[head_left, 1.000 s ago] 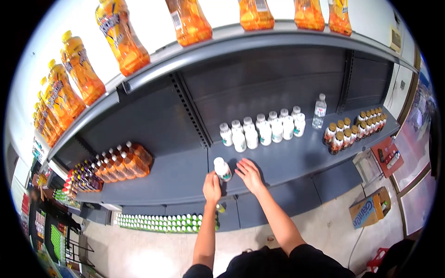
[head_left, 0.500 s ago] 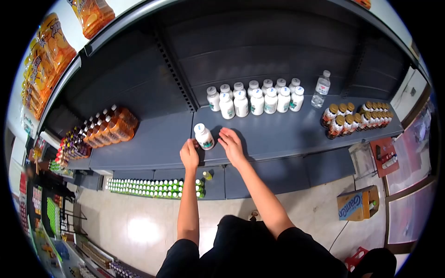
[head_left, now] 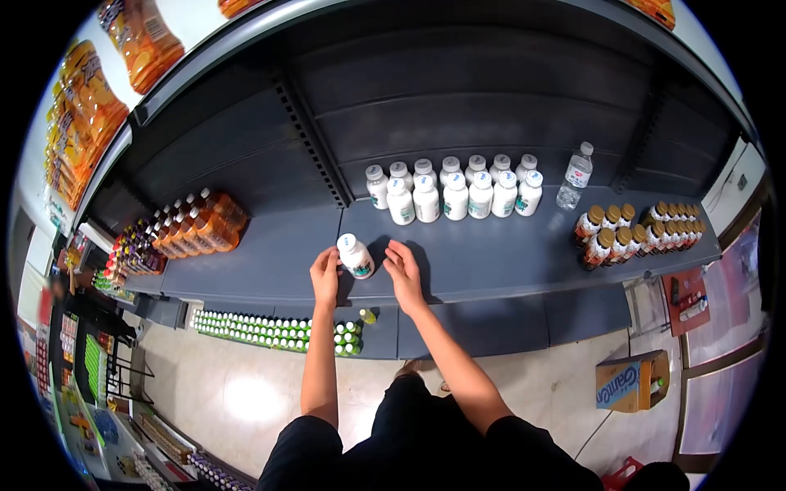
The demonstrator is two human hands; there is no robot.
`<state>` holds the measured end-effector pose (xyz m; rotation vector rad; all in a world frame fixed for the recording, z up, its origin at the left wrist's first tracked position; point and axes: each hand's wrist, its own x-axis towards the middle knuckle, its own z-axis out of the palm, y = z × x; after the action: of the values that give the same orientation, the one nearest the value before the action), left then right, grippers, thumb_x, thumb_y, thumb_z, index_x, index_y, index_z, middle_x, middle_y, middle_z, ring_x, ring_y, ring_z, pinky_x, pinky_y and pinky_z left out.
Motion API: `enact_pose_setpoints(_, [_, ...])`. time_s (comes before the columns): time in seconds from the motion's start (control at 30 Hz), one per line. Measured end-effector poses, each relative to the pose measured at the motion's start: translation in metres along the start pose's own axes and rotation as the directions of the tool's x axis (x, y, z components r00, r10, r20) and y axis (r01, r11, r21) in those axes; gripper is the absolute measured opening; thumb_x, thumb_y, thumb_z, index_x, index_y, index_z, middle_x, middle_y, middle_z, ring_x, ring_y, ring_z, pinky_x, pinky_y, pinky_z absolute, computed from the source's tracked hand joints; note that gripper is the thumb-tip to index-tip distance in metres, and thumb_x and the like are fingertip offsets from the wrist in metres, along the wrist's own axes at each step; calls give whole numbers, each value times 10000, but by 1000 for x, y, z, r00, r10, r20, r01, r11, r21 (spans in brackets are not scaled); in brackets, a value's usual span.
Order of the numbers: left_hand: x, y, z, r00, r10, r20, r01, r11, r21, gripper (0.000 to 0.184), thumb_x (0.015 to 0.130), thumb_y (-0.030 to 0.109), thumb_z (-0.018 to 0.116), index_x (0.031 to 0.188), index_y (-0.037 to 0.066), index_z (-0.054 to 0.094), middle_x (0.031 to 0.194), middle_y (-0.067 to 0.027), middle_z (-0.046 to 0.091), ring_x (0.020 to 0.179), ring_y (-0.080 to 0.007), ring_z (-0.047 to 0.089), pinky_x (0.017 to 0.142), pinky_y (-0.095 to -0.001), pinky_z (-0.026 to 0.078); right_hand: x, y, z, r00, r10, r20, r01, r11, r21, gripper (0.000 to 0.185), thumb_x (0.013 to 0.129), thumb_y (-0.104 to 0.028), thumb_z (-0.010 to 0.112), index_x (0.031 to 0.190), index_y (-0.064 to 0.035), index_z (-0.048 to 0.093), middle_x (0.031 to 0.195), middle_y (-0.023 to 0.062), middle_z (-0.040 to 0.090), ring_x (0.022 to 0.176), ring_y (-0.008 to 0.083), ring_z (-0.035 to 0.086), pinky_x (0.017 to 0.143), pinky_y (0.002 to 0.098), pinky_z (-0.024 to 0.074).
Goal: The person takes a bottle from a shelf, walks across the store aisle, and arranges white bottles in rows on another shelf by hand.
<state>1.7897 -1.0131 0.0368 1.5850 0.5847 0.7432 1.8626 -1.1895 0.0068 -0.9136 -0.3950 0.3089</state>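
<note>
A white bottle (head_left: 356,257) with a white cap and green print stands by itself near the front of the dark grey shelf (head_left: 483,274). My left hand (head_left: 325,277) is just left of it, fingers loosely bent and not wrapped round it; whether the fingertips touch its side I cannot tell. To the bottle's right, my right hand (head_left: 404,277) is held open, palm facing it, with a gap between. Behind, two rows of similar white bottles (head_left: 455,198) stand upright on the shelf.
A clear water bottle (head_left: 575,177) and brown-capped bottles (head_left: 622,236) stand to the right. Orange drink bottles (head_left: 201,225) are at left. Green bottles with white caps (head_left: 278,331) fill part of the lower shelf. A cardboard box (head_left: 630,380) sits on the floor.
The view has shifted, so the shelf appears lower. My left hand has drawn slightly left from the lone bottle, which stays in place. My right hand remains open beside it.
</note>
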Motion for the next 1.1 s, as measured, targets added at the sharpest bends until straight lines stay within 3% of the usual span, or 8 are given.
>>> enact_pose_setpoints(0.1, [30,-7,7,1000,0,-6,-1,999,-43,316,1026,227,672,1251,5,685,1042,-41,728,882,-105,659,697,-248,523,2,-5,0,1000,28,-3,-28,1000,-13,520,1024,-75,621,1504,2,437,1550,159,470,1436,282,480,1120,356,430])
enact_pose_setpoints(0.2, [89,-13,39,966,247,76,-240,967,-85,347,965,187,751,1255,10,678,1034,-57,718,918,-132,680,677,-261,540,18,-11,9,994,103,-26,-103,994,-26,516,1043,-114,601,1521,0,443,1555,184,473,1451,285,466,1150,362,402])
enact_pose_setpoints(0.3, [128,23,73,962,171,211,-180,983,23,521,880,232,837,1295,-26,653,1128,-145,728,998,-187,703,807,-321,568,41,-21,21,989,146,-29,-148,987,-58,543,1084,-197,540,1575,-11,400,1591,191,449,1467,278,452,1187,357,361])
enact_pose_setpoints(0.43, [183,15,91,902,240,360,-334,915,226,722,818,342,869,1376,-37,611,1262,-221,711,1120,-284,705,950,-400,557,92,-36,41,988,154,31,-142,959,-245,638,1120,-384,427,1632,-28,293,1681,172,325,1544,265,331,1243,353,259])
enact_pose_setpoints(0.67, [189,11,101,848,213,486,-334,926,178,686,827,303,857,1353,-65,614,1151,-219,753,1057,-255,738,918,-376,579,129,-15,58,986,161,39,-139,932,-335,831,1099,-540,371,1660,-5,71,1738,203,100,1611,292,114,1289,366,132])
enact_pose_setpoints(0.9, [180,30,93,832,305,464,-428,885,185,625,826,288,845,1329,-27,649,1085,-192,774,1003,-267,758,873,-367,582,122,-19,63,995,98,-20,-100,963,-252,676,1113,-388,455,1639,-22,241,1684,206,262,1558,292,267,1257,383,225])
enact_pose_setpoints(1.0, [179,45,83,803,407,434,-501,857,122,611,826,250,848,1328,-36,650,1049,-179,778,973,-212,747,860,-343,568,118,-29,57,997,-74,14,75,970,-231,571,1111,-307,486,1602,-54,342,1618,190,364,1498,290,362,1222,390,292])
enact_pose_setpoints(1.1, [145,93,73,817,417,397,-460,888,14,576,843,151,853,1317,-93,633,1179,-176,748,1029,-210,726,860,-330,579,111,-41,51,969,-246,-10,238,946,-219,563,1049,-139,603,1569,-74,397,1576,114,437,1468,283,410,1206,418,334])
